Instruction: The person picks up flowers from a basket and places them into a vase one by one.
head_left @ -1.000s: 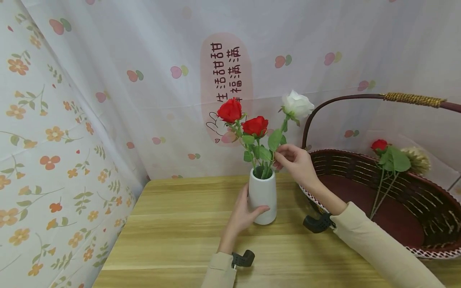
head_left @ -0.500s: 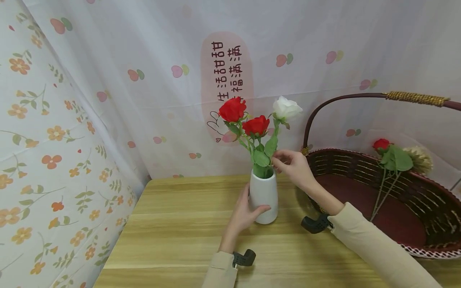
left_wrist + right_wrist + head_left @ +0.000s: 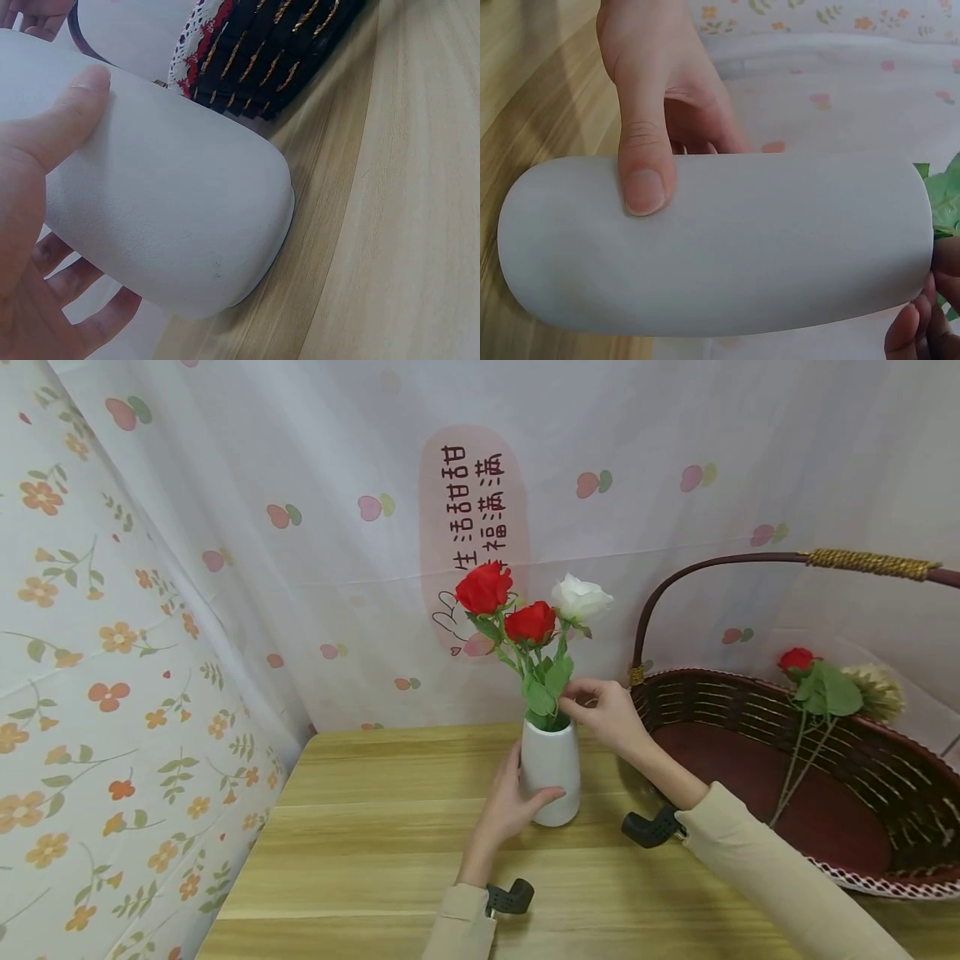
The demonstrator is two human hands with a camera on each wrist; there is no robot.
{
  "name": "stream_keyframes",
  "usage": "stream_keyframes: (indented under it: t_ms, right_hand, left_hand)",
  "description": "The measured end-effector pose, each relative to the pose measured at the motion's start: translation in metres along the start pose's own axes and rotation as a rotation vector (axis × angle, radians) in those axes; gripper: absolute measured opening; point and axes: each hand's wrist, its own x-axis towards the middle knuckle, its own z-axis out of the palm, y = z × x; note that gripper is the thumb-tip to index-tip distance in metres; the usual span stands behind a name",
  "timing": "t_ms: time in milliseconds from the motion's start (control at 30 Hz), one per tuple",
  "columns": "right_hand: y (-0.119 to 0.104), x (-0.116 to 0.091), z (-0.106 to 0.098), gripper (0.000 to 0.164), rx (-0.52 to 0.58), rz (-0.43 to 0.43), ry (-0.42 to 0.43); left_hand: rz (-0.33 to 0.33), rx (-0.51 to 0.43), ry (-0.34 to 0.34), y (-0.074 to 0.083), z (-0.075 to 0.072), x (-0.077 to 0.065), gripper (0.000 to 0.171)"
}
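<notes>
A white vase [image 3: 550, 772] stands upright on the wooden table, gripped round its side by my left hand [image 3: 502, 810]. In the left wrist view the thumb lies along the vase's wall, with the other fingers round the far side. Two red roses, one higher [image 3: 483, 588] and one lower [image 3: 531, 623], rise from the mouth. To their right a white rose [image 3: 581, 597] stands in the vase too. My right hand [image 3: 609, 717] pinches its stem just above the rim; leaves partly hide the fingertips. The right wrist view shows those fingers [image 3: 904, 330] right at the vase's mouth.
A dark woven basket [image 3: 697, 697] with an arched handle [image 3: 870, 564] stands close on the right. Inside it lean a red rose [image 3: 797, 660] and a pale, spiky flower [image 3: 873, 692]. A printed curtain [image 3: 337, 568] hangs behind the table.
The white rose has moved left and lower, closer to the red roses, and my right hand has moved left and down with it. My left hand keeps its hold on the vase.
</notes>
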Motion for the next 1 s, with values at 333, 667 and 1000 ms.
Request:
stream_keyframes:
  t_ms: [333,667,1000]
  right_hand:
    - [0.002,-0.004,0.001,0.011,-0.017,0.017,-0.007]
    - [0.006,-0.006,-0.004,0.019,0.026,0.021,-0.033]
    - [0.006,-0.007,-0.01,0.017,0.073,0.004,-0.07]
  left_hand:
    - [-0.015,-0.012,-0.009,0.0,0.0,-0.001,0.094]
    - [-0.01,-0.018,-0.01,-0.001,0.001,0.0,0.093]
    - [-0.008,-0.028,-0.009,0.001,0.0,0.0,0.093]
